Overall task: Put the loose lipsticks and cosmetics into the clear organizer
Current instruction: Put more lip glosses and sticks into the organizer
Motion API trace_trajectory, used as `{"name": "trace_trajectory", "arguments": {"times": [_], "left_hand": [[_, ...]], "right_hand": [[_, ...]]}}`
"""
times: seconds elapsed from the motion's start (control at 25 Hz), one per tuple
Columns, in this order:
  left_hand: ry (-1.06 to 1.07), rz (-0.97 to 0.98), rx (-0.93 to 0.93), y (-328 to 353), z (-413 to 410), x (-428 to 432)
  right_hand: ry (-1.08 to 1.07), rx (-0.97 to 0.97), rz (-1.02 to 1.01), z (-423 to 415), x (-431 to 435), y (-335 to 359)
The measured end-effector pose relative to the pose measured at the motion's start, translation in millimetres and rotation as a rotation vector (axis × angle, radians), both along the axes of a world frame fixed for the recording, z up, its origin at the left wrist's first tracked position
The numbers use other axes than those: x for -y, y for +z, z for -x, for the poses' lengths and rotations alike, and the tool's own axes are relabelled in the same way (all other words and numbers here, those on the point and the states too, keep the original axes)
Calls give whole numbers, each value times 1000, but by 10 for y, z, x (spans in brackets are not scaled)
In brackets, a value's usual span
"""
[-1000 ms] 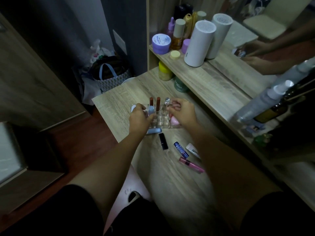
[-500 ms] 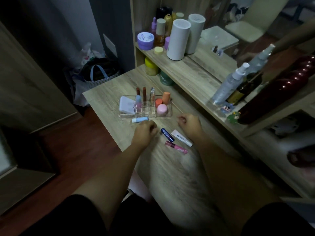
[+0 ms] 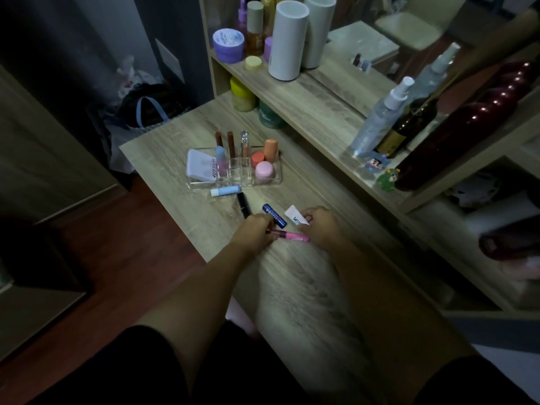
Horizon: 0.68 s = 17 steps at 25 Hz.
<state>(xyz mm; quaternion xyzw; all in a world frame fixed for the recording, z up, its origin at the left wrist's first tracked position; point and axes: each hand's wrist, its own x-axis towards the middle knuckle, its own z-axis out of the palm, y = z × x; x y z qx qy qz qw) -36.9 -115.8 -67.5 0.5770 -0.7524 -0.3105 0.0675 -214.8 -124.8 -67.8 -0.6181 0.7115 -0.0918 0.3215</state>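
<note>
The clear organizer [image 3: 264, 182] stands on the wooden desk and holds a white compact, upright lipsticks, an orange tube and round pink and coral pots. Loose in front of it lie a light blue balm stick [image 3: 225, 190], a black lipstick [image 3: 244, 204], a dark blue tube [image 3: 274, 215], a white tube [image 3: 295, 218] and a pink lip gloss [image 3: 290, 236]. My left hand [image 3: 253, 233] is closed on the dark end of the pink gloss. My right hand [image 3: 320, 226] pinches the near end of the white tube, beside the gloss's pink end.
A raised shelf [image 3: 315, 97] runs behind the desk with jars, a white cylinder [image 3: 287, 40], spray bottles [image 3: 380, 121], a dark red bottle [image 3: 455, 133] and small figurines. A yellow jar [image 3: 242, 95] and green jar [image 3: 270, 115] sit under it. A bag [image 3: 146, 112] lies on the floor left.
Both hands drew back from the organizer to the loose items near me. The left hand went past the black lipstick and closed on the pink gloss; the right hand took the white tube.
</note>
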Motion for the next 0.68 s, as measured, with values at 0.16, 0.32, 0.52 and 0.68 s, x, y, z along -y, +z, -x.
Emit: {"name": "trace_trajectory", "arguments": {"times": [0.16, 0.32, 0.52, 0.68], "left_hand": [[-149, -67, 32, 12, -162, -59], [45, -99, -209, 236, -449, 103], [118, 84, -216, 669, -866, 488], [170, 335, -199, 924, -988, 799]], "right_hand": [[-87, 106, 18, 72, -48, -8], [-122, 313, 94, -85, 150, 233], [-126, 441, 217, -580, 525, 509], [-180, 499, 271, -827, 769, 514]]}}
